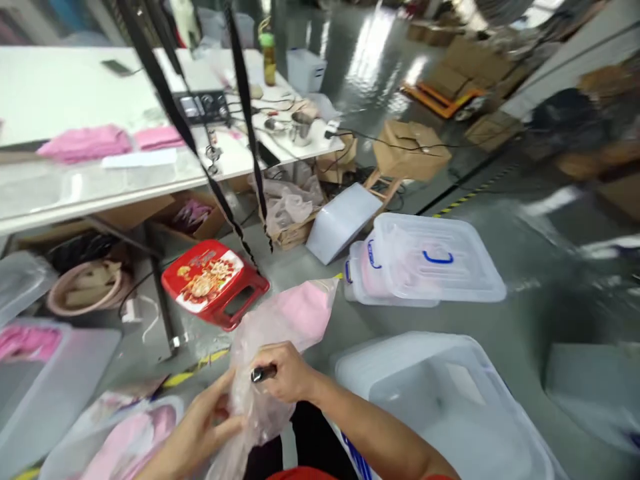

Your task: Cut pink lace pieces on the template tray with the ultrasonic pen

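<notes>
A clear plastic bag [260,333] with soft pink material [307,308] at its far end lies across my lap. My right hand [286,375] is closed around a short black object shaped like a marker [263,373], and presses on the bag's middle. My left hand [213,413] grips the bag's near side with curved fingers; part of the film hides the fingertips. What the pink material is inside the bag, I cannot make out.
A red plastic stool [213,280] stands just ahead. To the right are an open clear bin [430,393] and a lidded box [440,260]. Pink pieces fill a tub [135,433] at lower left. Black straps [200,160] hang before the white table [60,87].
</notes>
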The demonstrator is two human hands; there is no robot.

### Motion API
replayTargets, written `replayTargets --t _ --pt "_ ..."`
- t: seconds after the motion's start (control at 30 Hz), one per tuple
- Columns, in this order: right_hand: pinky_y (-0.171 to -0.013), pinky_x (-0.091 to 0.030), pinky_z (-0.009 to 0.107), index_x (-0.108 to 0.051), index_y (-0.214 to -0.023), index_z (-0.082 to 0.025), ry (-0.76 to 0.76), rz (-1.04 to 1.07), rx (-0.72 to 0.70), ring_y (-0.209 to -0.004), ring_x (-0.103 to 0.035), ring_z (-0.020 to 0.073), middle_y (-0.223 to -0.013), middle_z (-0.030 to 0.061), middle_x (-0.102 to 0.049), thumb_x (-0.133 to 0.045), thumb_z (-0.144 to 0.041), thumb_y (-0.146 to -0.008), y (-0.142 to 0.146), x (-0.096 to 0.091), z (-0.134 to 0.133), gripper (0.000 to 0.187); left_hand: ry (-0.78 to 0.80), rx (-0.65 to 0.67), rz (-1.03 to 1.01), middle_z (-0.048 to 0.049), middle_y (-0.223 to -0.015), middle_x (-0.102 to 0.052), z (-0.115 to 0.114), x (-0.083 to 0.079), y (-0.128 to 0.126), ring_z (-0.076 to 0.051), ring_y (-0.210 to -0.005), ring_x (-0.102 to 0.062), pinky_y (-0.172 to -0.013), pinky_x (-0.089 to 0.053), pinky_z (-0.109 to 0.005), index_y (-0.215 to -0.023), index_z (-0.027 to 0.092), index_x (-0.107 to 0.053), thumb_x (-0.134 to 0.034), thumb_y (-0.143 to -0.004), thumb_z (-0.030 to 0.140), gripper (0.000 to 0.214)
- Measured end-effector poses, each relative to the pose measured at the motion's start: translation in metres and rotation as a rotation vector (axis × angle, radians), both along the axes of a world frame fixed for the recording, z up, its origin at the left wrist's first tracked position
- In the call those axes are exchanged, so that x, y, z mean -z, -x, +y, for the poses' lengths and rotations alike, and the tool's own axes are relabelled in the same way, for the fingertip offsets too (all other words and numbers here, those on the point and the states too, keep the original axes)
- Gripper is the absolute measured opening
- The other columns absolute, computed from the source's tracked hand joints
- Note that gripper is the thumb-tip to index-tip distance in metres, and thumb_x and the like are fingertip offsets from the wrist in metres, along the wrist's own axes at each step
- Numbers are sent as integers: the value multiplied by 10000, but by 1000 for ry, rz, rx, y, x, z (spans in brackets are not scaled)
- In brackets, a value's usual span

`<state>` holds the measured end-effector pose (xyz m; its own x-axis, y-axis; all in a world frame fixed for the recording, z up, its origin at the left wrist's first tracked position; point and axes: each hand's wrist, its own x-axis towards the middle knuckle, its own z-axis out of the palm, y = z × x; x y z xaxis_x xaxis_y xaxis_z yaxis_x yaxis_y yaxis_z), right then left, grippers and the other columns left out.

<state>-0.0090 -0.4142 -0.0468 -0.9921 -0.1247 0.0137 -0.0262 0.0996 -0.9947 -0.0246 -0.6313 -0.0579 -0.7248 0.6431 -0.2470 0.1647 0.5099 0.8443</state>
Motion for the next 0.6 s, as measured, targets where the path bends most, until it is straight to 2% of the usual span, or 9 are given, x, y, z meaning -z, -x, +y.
replayTargets --t 0.07,0.1,0.2,0.3,0.4,0.47,0.53,0.6 --pt "-562 -385 221 -619 -579 -187 -14 40 136 -567 -492 105 -574 -28 -560 -572 -124 -603 0 -35 26 82 18 143 209 -15 -706 -674 31 -33 23 -159 -578 -634 -530 -490 -216 -911 209 -663 -565 -866 400 220" --pt "-564 -389 225 -631 -604 -185 -19 53 217 -580 -498 111 -592 -19 -574 -559 -137 -630 -4 -53 42 91 9 192 342 -13 -691 -671 44 -52 34 -153 -575 -636 -535 -481 -208 -825 209 -661 -536 -892 390 230" --pt "-575 -413 235 -674 -687 -178 -32 83 479 -612 -528 120 -668 6 -628 -534 -201 -716 -28 -106 97 145 -103 244 703 -7 -643 -644 77 -112 71 -133 -539 -612 -529 -451 -198 -698 209 -634 -486 -923 360 308" --pt "-505 -394 235 -696 -678 -178 -24 72 798 -531 -497 107 -603 -9 -616 -648 -285 -663 -64 -158 150 119 -259 278 836 -1 -626 -607 107 -169 105 -130 -544 -579 -535 -441 -206 -650 208 -611 -514 -888 301 273" --pt "-401 -311 223 -689 -669 -171 -20 109 1028 -395 -373 69 -468 -52 -512 -692 -329 -617 -100 -200 183 166 -408 361 759 -39 -836 -656 145 -211 124 -157 -761 -630 -690 -482 -224 -640 197 -612 -533 -855 278 243" --pt "-372 -289 215 -662 -634 -173 -5 144 1135 -357 -331 57 -411 -77 -437 -692 -336 -590 -118 -223 194 172 -511 438 570 -66 -1018 -663 178 -233 124 -178 -895 -631 -755 -491 -234 -625 180 -584 -560 -841 312 255" --pt "-362 -296 203 -628 -599 -179 14 182 1212 -348 -333 51 -397 -89 -405 -682 -334 -565 -134 -246 197 168 -559 575 287 -69 -1034 -668 213 -255 113 -171 -843 -630 -675 -499 -218 -726 179 -596 -605 -811 363 203" --pt "-354 -306 187 -626 -608 -176 40 213 1210 -348 -349 45 -411 -90 -424 -677 -328 -547 -150 -270 198 171 -480 779 74 -32 -878 -681 245 -278 91 -143 -688 -603 -565 -475 -194 -988 198 -622 -649 -757 383 297"
